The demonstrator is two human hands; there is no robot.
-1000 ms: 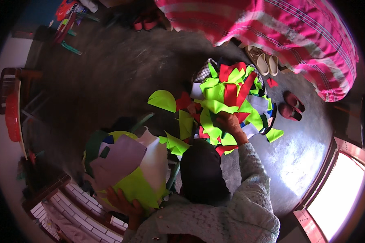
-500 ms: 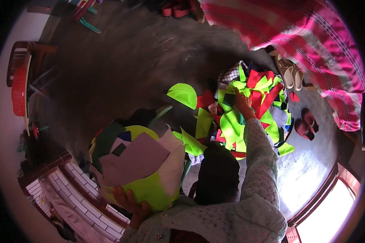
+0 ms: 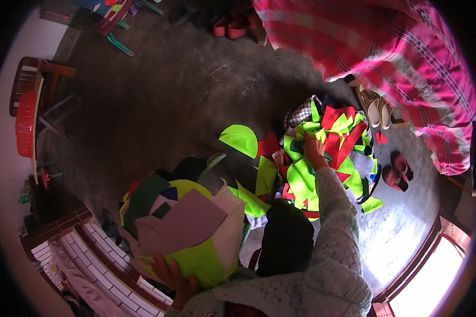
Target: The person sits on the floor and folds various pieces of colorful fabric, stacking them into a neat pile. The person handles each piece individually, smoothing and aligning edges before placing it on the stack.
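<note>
My left hand (image 3: 175, 280) curls around the near lower side of a rounded bundle of cut fabric pieces (image 3: 190, 216) at my lap. Mauve, lime green, dark green, yellow and pale pink pieces show on it. My right hand (image 3: 315, 150) reaches into a heap of fabric scraps (image 3: 301, 174) on the floor, its fingers bent inward among lime and dark green pieces. What the fingertips hold, if anything, is hidden. Red, lime, grey and blue scraps fill the heap. A checked cloth (image 3: 301, 112) shows at its far edge. Left of it lies a lime half-round piece (image 3: 239, 140).
A pink checked cloth (image 3: 354, 39) hangs at the far right. Beige shoes (image 3: 378, 112) and dark red shoes (image 3: 398, 171) stand near the heap, with red shoes (image 3: 231, 27) farther back. A chair (image 3: 119, 24) and a red basin (image 3: 26, 124) are on the left.
My right hand's fingers have gone from stretched over the scraps to bent in among them. My left hand stays on the bundle. The whole view has shifted slightly.
</note>
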